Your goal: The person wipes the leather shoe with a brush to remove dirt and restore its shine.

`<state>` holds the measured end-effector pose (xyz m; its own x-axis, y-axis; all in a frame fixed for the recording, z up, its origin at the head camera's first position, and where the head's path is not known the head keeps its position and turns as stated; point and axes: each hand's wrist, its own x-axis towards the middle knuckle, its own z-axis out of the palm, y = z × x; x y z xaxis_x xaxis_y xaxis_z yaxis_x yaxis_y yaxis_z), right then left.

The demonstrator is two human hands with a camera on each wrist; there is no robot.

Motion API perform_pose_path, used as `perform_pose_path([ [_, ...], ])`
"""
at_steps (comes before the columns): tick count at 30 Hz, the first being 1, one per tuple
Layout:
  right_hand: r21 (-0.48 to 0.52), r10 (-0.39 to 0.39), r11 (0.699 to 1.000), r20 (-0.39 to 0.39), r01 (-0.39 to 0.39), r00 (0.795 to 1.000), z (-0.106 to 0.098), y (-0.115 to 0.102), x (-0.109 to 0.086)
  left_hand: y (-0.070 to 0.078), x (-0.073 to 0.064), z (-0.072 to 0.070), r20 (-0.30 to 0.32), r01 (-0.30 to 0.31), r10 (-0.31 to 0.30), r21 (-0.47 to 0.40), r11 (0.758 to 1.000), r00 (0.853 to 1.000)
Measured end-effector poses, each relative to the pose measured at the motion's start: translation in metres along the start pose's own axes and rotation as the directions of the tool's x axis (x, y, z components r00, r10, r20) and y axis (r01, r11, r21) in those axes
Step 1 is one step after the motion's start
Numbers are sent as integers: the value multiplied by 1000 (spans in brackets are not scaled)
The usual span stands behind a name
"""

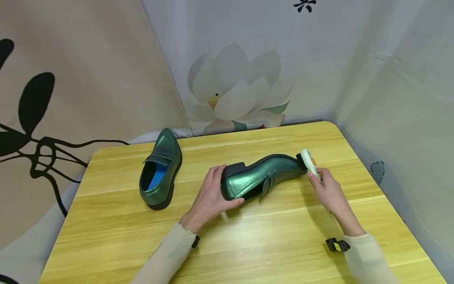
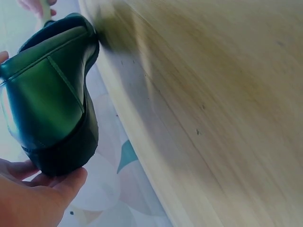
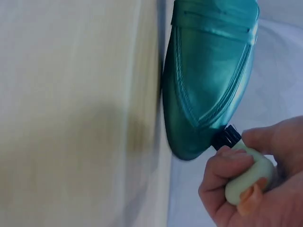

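Note:
A shiny green loafer (image 1: 253, 179) lies tipped on its side, its black sole facing the far edge and its toe pointing right. My left hand (image 1: 213, 195) grips it round the heel, with the thumb over the opening's edge; the left wrist view shows fingers (image 2: 71, 184) under the black heel. In my right hand (image 1: 328, 189) is a small brush (image 1: 307, 161) with a pale handle and black bristles. The bristles (image 3: 228, 137) meet the side of the toe in the right wrist view, where fingers and thumb curl round the handle.
The second green loafer (image 1: 164, 165), with a blue insole, stands upright at the left of the wooden table (image 1: 269, 240). A printed curtain (image 1: 241, 79) hangs close behind the table's far edge.

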<state>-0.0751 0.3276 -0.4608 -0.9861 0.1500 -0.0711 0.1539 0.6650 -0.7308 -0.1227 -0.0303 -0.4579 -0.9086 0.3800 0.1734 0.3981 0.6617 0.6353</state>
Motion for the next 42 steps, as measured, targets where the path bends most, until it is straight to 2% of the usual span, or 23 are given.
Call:
perform_pose_path([
  [7, 125, 101, 986, 95, -113, 990, -5, 17, -1, -4, -2, 0, -2, 9, -9, 9, 1000, 1000],
  [12, 131, 110, 984, 97, -122, 989, -6, 19, -2, -4, -2, 0, -6, 8, -8, 7, 1000, 1000],
  [19, 28, 22, 999, 18, -22, 1000, -5, -4, 0, 0, -1, 0, -13, 0, 0, 20, 1000, 1000],
  [27, -54, -73, 996, -34, 72, 997, 6, -40, -1, 3, 0, -1, -22, -11, 11, 23, 1000, 1000],
  [31, -85, -146, 987, -73, 140, 987, 16, -53, -5, 4, 1, -1, -25, -9, 10, 25, 1000, 1000],
  [35, -136, -234, 966, -109, 219, 966, 30, -65, -10, 5, 1, 0, -25, -3, 4, 22, 1000, 1000],
  [42, -202, -338, 929, -120, 311, 933, 47, -84, -23, 4, 0, 1, -24, -1, 1, 24, 1000, 1000],
])
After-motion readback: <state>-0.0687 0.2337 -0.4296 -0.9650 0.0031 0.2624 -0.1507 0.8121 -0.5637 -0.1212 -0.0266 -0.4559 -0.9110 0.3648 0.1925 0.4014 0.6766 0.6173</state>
